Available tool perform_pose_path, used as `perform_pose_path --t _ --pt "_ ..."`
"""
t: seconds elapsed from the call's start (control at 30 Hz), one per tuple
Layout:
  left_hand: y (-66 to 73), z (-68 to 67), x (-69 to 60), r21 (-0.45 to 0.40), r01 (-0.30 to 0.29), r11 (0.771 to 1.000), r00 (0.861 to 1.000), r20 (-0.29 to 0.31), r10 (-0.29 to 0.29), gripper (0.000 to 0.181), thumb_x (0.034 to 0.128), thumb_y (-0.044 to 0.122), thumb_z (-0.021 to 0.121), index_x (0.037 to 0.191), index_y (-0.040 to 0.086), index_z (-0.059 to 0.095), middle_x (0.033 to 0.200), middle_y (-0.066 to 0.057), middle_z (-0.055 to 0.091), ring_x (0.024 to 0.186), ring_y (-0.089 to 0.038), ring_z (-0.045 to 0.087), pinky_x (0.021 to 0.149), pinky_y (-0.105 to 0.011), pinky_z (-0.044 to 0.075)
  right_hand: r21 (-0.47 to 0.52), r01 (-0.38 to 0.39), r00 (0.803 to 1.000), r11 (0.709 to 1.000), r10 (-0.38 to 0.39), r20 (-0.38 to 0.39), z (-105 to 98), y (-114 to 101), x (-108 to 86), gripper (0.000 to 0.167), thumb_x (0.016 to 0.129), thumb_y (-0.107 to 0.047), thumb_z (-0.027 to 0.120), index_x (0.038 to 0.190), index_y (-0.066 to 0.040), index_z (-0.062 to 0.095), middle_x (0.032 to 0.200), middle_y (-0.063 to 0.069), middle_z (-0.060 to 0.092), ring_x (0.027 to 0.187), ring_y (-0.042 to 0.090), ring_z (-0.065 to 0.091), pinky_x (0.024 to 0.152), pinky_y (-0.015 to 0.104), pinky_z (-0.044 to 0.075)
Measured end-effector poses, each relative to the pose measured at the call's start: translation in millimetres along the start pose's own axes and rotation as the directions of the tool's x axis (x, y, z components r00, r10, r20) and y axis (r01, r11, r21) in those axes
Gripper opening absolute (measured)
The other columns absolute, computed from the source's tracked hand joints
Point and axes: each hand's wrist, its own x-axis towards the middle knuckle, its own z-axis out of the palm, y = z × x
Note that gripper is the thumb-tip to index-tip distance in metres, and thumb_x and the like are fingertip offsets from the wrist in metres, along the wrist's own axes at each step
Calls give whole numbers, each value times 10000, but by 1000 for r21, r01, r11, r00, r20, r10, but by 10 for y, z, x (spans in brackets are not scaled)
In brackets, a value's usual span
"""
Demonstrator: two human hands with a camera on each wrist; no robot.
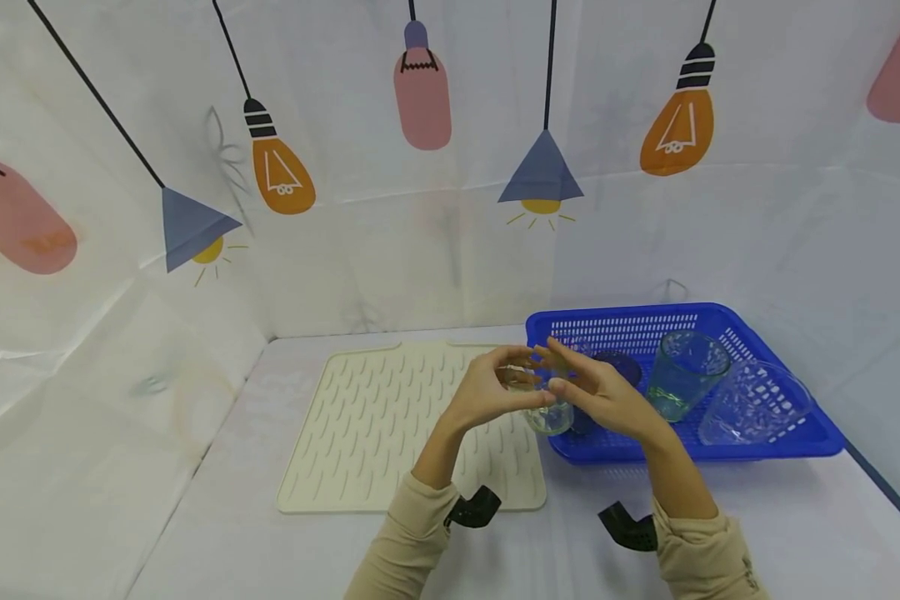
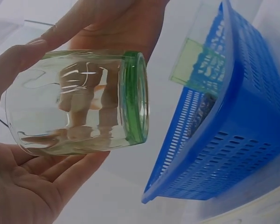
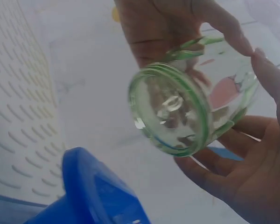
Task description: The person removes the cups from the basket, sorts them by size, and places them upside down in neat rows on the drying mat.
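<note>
Both hands hold a clear drinking glass [image 1: 551, 418] in front of the blue basket's left end. My left hand [image 1: 491, 387] curves round the glass from the left. From the other side my right hand [image 1: 607, 396] has its fingers and thumb bent round it. In the left wrist view the glass [image 2: 79, 102] lies sideways, its thick green-tinted base facing the basket. The right wrist view shows the base of the glass [image 3: 170, 112] tilted toward the camera. Thumbs of both hands come close together along its side.
A blue perforated basket [image 1: 731, 454] stands at the right. Inside are a blue-green tumbler [image 1: 686, 375], a clear patterned glass vessel [image 1: 753, 404] and a dark round item [image 1: 618, 364]. A cream ridged mat [image 1: 390, 433] lies left of it on the white table [image 1: 225, 533].
</note>
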Motion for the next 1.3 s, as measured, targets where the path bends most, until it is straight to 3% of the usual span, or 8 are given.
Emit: perform_pose_path --t 0.27,0.4,0.57,0.63,0.77,1.03,1.3 --pt "3 -10 -11 -14 -48 999 996 -70 47 728 760 182 770 1356 -44 419 1273 -267 531 1119 -396 561 890 -314 529 88 5 982 996 11 -191 108 105 -96 517 955 5 493 1418 104 285 1337 374 405 1193 -1 494 918 143 459" --pt "-1 -13 -12 -7 -97 995 990 -107 96 707 750 227 790 1314 -46 464 1210 -271 569 1087 -374 574 926 -413 506 155 13 972 988 24 -234 171 150 -133 489 943 26 500 1387 125 322 1309 316 474 1187 3 498 932 144 450" --pt "-20 -11 -14 1 -133 991 982 -134 132 746 741 363 794 1296 -32 489 1185 -230 600 1067 -376 563 871 -372 520 255 13 974 967 46 -223 236 203 -165 506 938 4 525 1363 168 307 1271 -67 552 1143 17 539 908 168 480" --pt "-25 -12 -15 6 -136 991 981 -137 136 769 737 407 787 1299 -24 489 1192 -214 602 1075 -370 554 847 -330 518 283 16 975 959 48 -217 257 222 -172 521 933 4 535 1350 197 289 1239 -141 550 1120 13 551 890 167 492" --pt "-34 -18 -23 17 -131 991 984 -123 132 773 745 408 774 1319 -9 467 1219 -200 588 1088 -330 556 851 -302 511 298 39 973 954 32 -229 282 249 -173 515 920 21 549 1324 218 299 1201 -123 582 1097 28 567 868 171 506" --pt "-49 -21 -64 -30 -116 993 987 -112 112 715 739 111 736 1354 -18 395 1235 -208 549 1100 -280 586 862 -406 547 281 -19 959 959 97 -266 268 253 -203 520 929 -6 548 1382 117 325 1314 43 493 1152 62 531 860 182 511" --pt "-83 -9 -84 -135 -169 976 978 -143 149 722 705 0 734 1348 -43 407 1246 -267 484 1135 -423 535 882 -360 540 293 -59 954 954 140 -266 237 238 -204 535 935 -14 543 1402 94 308 1278 -70 497 1142 20 533 877 169 498"
